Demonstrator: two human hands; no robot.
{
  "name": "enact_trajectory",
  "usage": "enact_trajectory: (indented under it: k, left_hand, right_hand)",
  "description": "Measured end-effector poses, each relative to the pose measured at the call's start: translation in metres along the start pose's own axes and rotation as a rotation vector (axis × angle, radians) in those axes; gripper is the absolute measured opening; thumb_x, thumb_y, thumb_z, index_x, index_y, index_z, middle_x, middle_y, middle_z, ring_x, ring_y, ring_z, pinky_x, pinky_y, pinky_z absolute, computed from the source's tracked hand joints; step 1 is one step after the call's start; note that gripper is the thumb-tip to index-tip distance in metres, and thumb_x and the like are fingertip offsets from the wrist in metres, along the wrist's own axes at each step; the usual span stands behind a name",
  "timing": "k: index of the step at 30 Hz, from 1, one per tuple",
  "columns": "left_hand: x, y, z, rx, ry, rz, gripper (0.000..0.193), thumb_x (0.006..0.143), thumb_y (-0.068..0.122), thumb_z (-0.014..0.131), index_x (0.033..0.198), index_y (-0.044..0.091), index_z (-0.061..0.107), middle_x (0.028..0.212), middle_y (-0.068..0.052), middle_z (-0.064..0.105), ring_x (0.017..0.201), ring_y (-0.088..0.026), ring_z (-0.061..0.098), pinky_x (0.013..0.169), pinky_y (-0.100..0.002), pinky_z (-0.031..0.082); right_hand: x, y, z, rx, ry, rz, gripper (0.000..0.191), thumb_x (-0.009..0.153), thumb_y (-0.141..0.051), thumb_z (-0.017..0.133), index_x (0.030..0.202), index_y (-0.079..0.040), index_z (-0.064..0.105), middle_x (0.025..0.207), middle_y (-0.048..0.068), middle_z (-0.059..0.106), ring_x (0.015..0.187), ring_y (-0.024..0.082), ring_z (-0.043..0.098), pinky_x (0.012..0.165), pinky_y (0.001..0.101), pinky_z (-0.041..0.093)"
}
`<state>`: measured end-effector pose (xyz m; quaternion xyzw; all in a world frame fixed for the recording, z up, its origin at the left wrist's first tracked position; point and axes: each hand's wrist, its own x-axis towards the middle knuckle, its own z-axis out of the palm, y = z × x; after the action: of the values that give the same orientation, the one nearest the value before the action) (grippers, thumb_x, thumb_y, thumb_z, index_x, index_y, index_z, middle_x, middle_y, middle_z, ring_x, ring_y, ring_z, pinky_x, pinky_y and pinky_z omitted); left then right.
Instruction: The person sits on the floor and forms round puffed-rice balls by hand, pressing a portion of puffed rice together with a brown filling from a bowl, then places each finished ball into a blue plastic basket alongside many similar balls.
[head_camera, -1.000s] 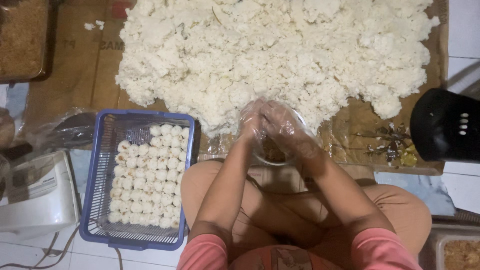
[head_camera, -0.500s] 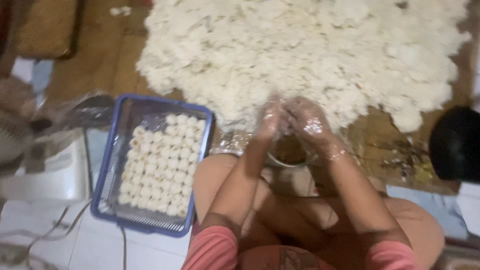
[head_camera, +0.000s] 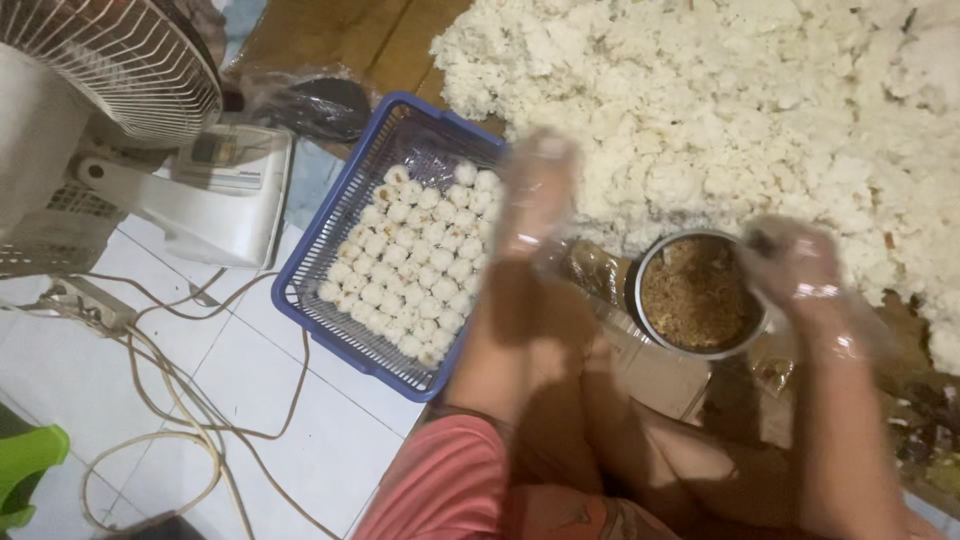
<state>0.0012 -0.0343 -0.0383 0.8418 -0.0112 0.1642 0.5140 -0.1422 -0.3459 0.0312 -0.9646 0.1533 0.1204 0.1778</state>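
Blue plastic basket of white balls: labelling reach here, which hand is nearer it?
Left. The left hand hovers at the blue plastic basket's right edge; the right hand is beyond the round metal bowl.

Clear plastic gloves (head_camera: 535, 195), pink sleeves (head_camera: 440, 485)

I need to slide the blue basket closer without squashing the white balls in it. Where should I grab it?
Grip the blue basket by its solid rim at the near left corner, coming in from the tiled-floor side. The white balls fill the middle, the mesh walls look flimsy, and the left hand hovers over the far edge.
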Motion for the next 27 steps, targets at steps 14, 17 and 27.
enact_trajectory:
  k: [14,17,27]
  left_hand:
    - [0.040,-0.181,-0.062,0.693,-0.239,0.106,0.027,0.078,0.018,0.071,0.101,0.003,0.073,0.108,-0.024,0.070,0.105,-0.043,0.065,0.095,-0.052,0.051]
    - [0.038,-0.181,-0.065,0.654,-0.288,0.178,0.033,0.089,0.028,0.065,0.106,0.001,0.073,0.113,-0.027,0.069,0.107,-0.046,0.062,0.096,-0.055,0.047]
    - [0.040,0.047,-0.090,0.223,-0.533,-0.012,0.048,0.094,0.041,0.070,0.127,0.007,0.069,0.124,-0.019,0.071,0.113,-0.032,0.070,0.096,-0.042,0.054]
  right_hand:
    - [0.038,0.188,0.074,-0.163,0.167,0.437,0.036,0.104,-0.034,0.060,0.103,-0.003,0.076,0.103,0.022,0.075,0.088,0.036,0.074,0.078,0.0500,0.062]
    - [0.035,0.192,0.079,-0.164,0.181,0.452,0.033,0.102,-0.032,0.061,0.102,-0.003,0.076,0.102,0.022,0.075,0.088,0.036,0.074,0.079,0.0491,0.062]
    - [0.018,0.173,0.045,-0.012,0.464,0.269,0.025,0.092,-0.023,0.064,0.099,-0.002,0.076,0.101,0.022,0.074,0.091,0.035,0.071,0.082,0.0460,0.060]
